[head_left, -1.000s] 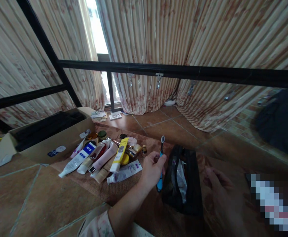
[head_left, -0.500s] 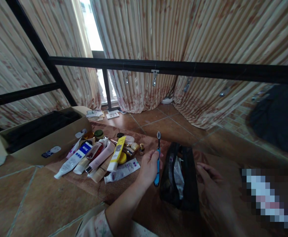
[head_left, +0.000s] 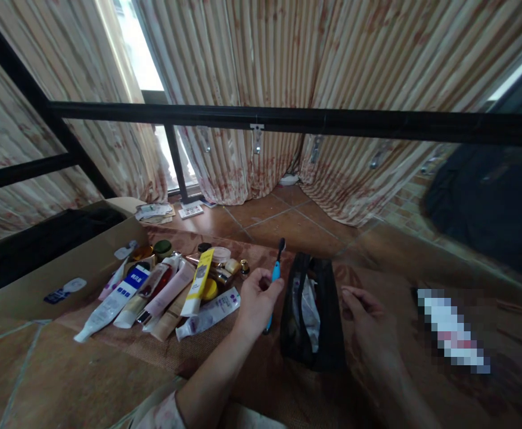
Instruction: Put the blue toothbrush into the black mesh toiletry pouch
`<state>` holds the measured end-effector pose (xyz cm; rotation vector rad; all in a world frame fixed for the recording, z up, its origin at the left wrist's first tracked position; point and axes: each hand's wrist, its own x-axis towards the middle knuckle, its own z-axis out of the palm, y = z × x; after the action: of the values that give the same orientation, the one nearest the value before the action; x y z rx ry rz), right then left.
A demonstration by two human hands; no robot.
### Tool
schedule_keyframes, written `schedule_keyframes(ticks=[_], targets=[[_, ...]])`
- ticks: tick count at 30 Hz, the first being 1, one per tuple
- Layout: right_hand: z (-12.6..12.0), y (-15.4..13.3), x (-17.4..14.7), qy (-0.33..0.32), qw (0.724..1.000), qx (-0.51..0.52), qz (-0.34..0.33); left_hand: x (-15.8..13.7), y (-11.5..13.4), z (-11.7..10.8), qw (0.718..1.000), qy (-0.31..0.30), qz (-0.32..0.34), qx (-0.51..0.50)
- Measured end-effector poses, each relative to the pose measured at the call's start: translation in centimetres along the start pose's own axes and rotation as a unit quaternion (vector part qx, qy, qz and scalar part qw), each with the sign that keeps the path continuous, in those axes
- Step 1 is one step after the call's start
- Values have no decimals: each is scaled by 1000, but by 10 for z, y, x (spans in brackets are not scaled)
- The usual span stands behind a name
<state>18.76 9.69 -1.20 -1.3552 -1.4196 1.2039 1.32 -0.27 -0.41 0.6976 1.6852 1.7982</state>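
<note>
My left hand (head_left: 254,300) grips a blue toothbrush (head_left: 275,271) by its handle, the dark head pointing up and away. Just right of it a black pouch (head_left: 328,322) lies unzipped on the brown mat (head_left: 225,351), with white and clear items showing inside. My right hand (head_left: 368,328) rests palm down beside the pouch's right edge, fingers loosely spread and holding nothing. Left of my left hand, a white tube with purple print (head_left: 210,313) lies at the edge of a heap of cosmetic tubes.
Several tubes, jars and small bottles (head_left: 171,283) lie on the mat. An open cardboard box (head_left: 77,262) stands at the left. A black metal rail (head_left: 288,119) crosses the view before striped curtains. A dark bag (head_left: 488,202) sits at the right. Papers (head_left: 162,211) lie near the window.
My view has swung right, so everything shifts left in frame. My left hand has tilted the toothbrush a little to the right. My right hand stays beside the pouch.
</note>
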Motion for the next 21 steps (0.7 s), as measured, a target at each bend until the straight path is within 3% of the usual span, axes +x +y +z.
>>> schedule_keyframes(ticks=[9,21], targets=[[2,4,2,9,999,45,-25,1,-4,0,1000,6,4,5],[0,-5,-5,2,1000,26,16,-2,-3,2,998,-37,-12,-44]])
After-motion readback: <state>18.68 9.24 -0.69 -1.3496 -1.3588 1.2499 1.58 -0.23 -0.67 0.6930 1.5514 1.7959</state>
